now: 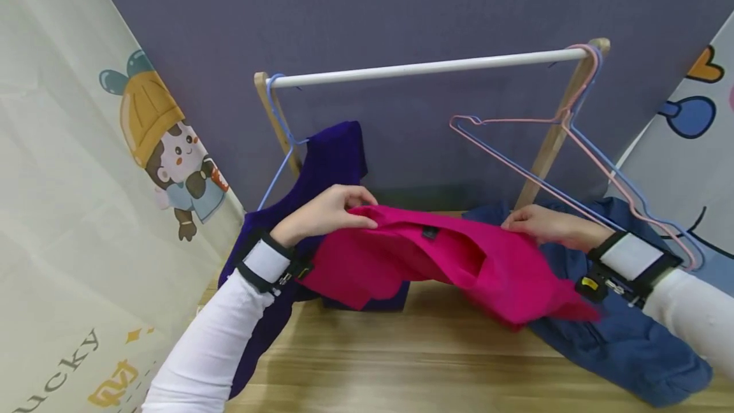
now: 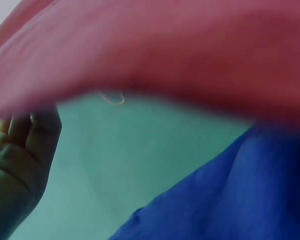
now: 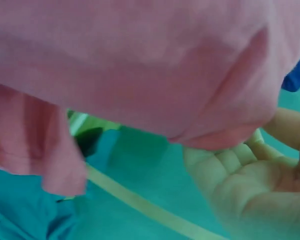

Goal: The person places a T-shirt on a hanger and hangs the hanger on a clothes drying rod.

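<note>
A bright pink T-shirt (image 1: 504,266) hangs between the two hands, its neckline and dark label facing up in the head view. At one shoulder, the left hand (image 1: 335,212) pinches the fabric between thumb and fingers. The right hand (image 1: 541,223) grips the other shoulder; in the right wrist view its thumb and fingers (image 3: 225,167) meet at the cloth's edge. Pink cloth hides the left fingertips in the left wrist view. Behind the left hand, a dark purple garment (image 1: 338,152) hangs on a blue hanger (image 1: 275,178).
A rack with a white rail (image 1: 424,69) and wooden legs stands at the back. At its right end hang a pink hanger (image 1: 516,121) and a blue hanger (image 1: 622,171). Blue clothing (image 1: 625,343) lies on the right of the wooden table (image 1: 401,362). Printed curtains (image 1: 69,196) flank the space.
</note>
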A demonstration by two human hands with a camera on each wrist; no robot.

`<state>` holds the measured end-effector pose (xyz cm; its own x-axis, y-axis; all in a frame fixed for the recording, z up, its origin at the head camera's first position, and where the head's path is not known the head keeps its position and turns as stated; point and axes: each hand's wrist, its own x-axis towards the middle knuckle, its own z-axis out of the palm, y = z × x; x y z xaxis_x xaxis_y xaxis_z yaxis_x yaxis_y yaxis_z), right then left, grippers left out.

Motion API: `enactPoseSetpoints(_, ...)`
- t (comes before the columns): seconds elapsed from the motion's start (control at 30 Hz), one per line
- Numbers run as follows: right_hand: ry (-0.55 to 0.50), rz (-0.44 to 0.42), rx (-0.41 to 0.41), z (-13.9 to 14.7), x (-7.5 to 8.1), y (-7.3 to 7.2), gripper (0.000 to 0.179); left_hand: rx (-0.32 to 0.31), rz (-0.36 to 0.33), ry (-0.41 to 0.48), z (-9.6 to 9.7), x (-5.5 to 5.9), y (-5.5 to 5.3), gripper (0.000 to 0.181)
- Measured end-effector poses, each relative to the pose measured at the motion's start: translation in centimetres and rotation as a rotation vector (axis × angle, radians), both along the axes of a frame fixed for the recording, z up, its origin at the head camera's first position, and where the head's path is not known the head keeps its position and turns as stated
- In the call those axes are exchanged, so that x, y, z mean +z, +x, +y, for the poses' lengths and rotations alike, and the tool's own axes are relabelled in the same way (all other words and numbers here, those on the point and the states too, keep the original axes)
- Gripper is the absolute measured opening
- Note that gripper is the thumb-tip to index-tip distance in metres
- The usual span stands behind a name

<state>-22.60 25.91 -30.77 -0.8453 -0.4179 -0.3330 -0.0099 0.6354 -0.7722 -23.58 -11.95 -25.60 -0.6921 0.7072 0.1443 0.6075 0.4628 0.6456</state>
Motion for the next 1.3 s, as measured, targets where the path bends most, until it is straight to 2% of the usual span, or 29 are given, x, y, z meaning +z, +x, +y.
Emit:
enactPoseSetpoints(0.13, -0.004, 0.001, 0.011, 0.2, -1.6, -0.4, 0.031, -0.123, -0.071, -0.015, 0.5, -0.9, 0.0, 0.034)
enactPoseSetpoints(0.2, 0.002, 0.022, 0.014, 0.3, -2.1, -0.6, 0.031, -0.157, -0.055, -0.029, 0.7, -1.2, 0.0, 0.034)
enactPoseSetpoints(0.23, 0.007, 0.037, 0.016, 0.3, -2.3, -0.6, 0.03, -0.161, -0.026, -0.042, 0.9, -1.4, 0.0, 0.032)
enactPoseSetpoints(0.37, 0.052, 0.121, 0.011, 0.3, -3.0, -0.8, 0.029, -0.12, 0.107, -0.088, 1.7, -1.8, 0.0, 0.019)
enactPoseSetpoints(0.43, 0.074, 0.187, 0.013, 0.1, -3.2, -0.8, 0.027, -0.086, 0.151, -0.093, 2.1, -2.0, 0.0, 0.014)
enactPoseSetpoints(0.6, 0.13, 0.419, 0.025, -0.7, -3.4, -0.2, 0.019, -0.009, 0.18, -0.075, 3.1, -2.5, 0.3, 0.009)
enactPoseSetpoints(0.73, 0.192, 0.582, -0.016, -1.6, -2.3, 1.3, 0.015, 0.042, 0.164, -0.076, 3.4, -3.1, 0.4, 0.015)
enactPoseSetpoints(0.8, 0.231, 0.693, -0.052, -2.0, -1.3, 2.1, 0.015, 0.062, 0.162, -0.069, 3.5, -3.3, 0.4, 0.017)
enactPoseSetpoints(0.97, 0.336, 1.116, -0.165, -1.9, 1.5, 3.5, 0.015, 0.082, 0.213, -0.04, 3.7, -3.7, 0.4, 0.017)
enactPoseSetpoints(1.07, 0.364, 1.302, -0.28, -1.0, 3.1, 3.8, 0.018, 0.101, 0.222, -0.025, 3.8, -3.8, 0.4, 0.017)
enactPoseSetpoints(1.17, 0.381, 1.386, -0.389, 0.2, 4.2, 3.9, 0.019, 0.121, 0.203, -0.02, 4.0, -3.7, 0.4, 0.018)
enactPoseSetpoints(1.3, 0.412, 1.458, -0.487, 1.8, 4.6, 3.8, 0.019, 0.126, 0.171, -0.016, 4.0, -3.7, 0.4, 0.019)
